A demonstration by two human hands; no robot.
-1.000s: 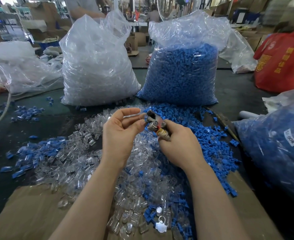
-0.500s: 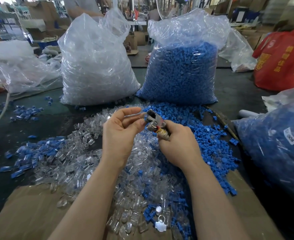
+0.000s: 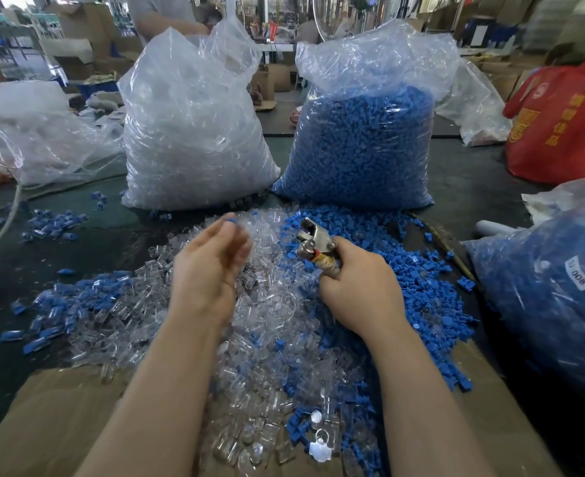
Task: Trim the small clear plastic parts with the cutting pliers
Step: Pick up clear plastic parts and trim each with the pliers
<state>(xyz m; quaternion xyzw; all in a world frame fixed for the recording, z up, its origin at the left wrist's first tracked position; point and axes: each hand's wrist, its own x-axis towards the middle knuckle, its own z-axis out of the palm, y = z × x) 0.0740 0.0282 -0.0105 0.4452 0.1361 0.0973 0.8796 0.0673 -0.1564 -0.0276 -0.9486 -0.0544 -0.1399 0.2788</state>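
Left hand (image 3: 212, 266) pulled away from cutting pliers (image 3: 313, 241); right hand (image 3: 360, 287) grips them.

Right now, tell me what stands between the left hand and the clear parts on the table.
Nothing visible. The left hand hovers directly above the heap of clear parts, fingers blurred; the cutting pliers sit off to its right.

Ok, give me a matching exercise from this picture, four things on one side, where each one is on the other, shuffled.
Things:
1. metal cutting pliers
2. clear bag of blue plastic parts
3. clear bag of clear plastic parts
4. red fabric bag

Places:
A. far right
B. behind the pile, left
C. in the right hand
D. behind the pile, right

Pairs: 1-C, 2-D, 3-B, 4-A
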